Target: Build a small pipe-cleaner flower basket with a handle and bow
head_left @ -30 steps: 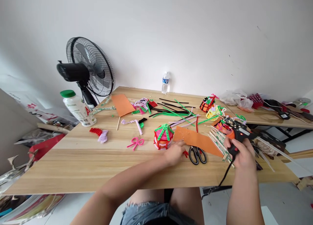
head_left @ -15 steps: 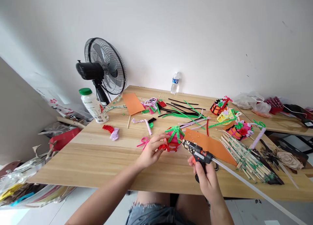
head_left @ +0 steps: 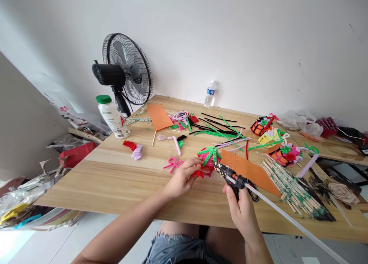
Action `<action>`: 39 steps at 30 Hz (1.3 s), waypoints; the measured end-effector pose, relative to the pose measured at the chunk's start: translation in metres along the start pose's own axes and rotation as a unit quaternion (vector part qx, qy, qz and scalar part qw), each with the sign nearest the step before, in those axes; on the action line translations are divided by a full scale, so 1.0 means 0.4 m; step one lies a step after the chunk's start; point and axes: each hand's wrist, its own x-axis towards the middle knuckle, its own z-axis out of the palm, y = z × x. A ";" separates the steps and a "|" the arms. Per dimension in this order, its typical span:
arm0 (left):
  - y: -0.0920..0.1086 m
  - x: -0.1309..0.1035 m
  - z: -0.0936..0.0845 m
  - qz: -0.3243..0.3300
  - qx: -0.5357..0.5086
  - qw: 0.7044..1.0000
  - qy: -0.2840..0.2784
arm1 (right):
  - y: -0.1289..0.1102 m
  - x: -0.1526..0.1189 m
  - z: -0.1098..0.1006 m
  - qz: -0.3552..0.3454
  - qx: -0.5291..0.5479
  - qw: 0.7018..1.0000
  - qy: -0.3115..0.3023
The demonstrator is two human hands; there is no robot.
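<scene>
Near the table's front edge, my left hand [head_left: 185,176] has its fingers closed on the side of a red and pink pipe-cleaner piece [head_left: 207,158] topped with green strips. Red fuzzy bits show at those fingertips. My right hand [head_left: 240,206] grips a black glue gun [head_left: 232,177], whose tip meets the right side of the piece. A long whitish glue stick [head_left: 290,216] runs out of the back of the gun. Just left of the piece lies a pink bow [head_left: 173,164]. An orange sheet [head_left: 247,170] is behind the gun.
Black, green and lilac pipe cleaners [head_left: 221,132] lie mid-table. Finished colourful pieces [head_left: 260,127] and a bundle of sticks [head_left: 293,189] are at the right. A white bottle [head_left: 112,118] and a black fan [head_left: 126,70] stand at the left, a water bottle [head_left: 210,94] by the wall.
The glue gun's tip has come slightly lower against the piece. My left hand has shifted a little, uncovering more of the pink bow. The camera view has moved slightly.
</scene>
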 end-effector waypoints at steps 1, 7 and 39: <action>0.000 0.000 -0.001 -0.001 0.002 1.000 -0.001 | 0.002 -0.001 0.000 0.002 -0.004 1.000 -0.011; 0.005 0.004 -0.005 0.006 0.013 1.000 -0.002 | 0.017 -0.007 0.005 0.012 -0.013 1.000 -0.014; -0.001 -0.002 -0.005 0.048 0.052 0.997 -0.028 | 0.022 -0.009 0.006 0.004 -0.014 1.000 -0.019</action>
